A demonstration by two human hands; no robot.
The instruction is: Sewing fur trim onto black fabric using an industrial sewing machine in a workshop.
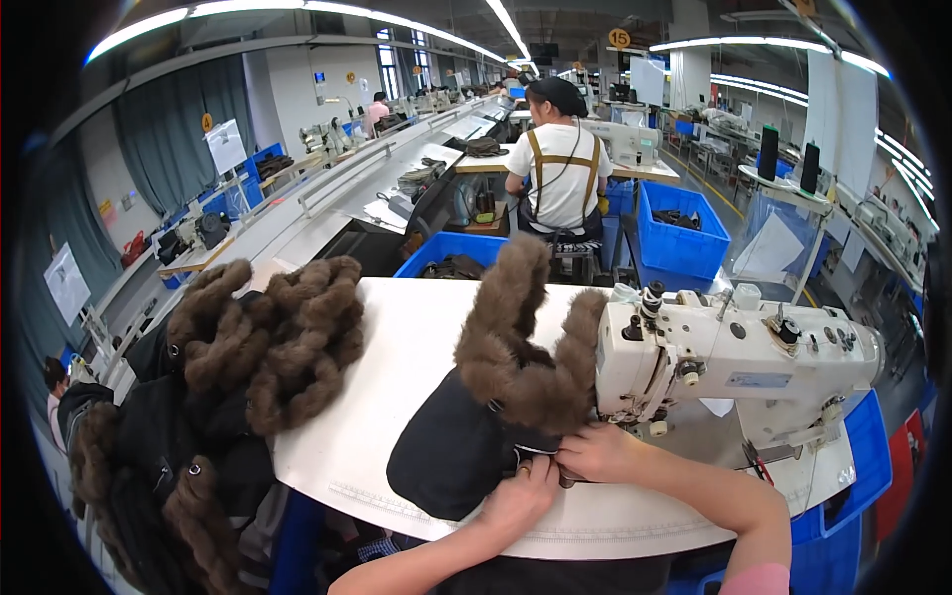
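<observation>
On the white table [397, 397], just left of the sewing machine [734, 357], we are holding a black hood [451, 451] with brown fur trim [526, 357] up to the needle area. Our right hand [595, 451] is lying nearer the machine, its fingers curled down and pinching the hood's edge right beside the foot. Our left hand [524, 496] is sitting just below and left of it, fingers bent and pressing on the same dark edge, the two hands almost touching. The seam edge is running roughly left to right between them, pointing toward the machine, while the bulk of the hood is spreading away to the left and the fur is arching up and away from us. Both forearms are coming in from the lower edge, the right one angled in from the right, the left from below. Further left, we are seeing a pile of hoods [238, 377] heaped at the table's end.
</observation>
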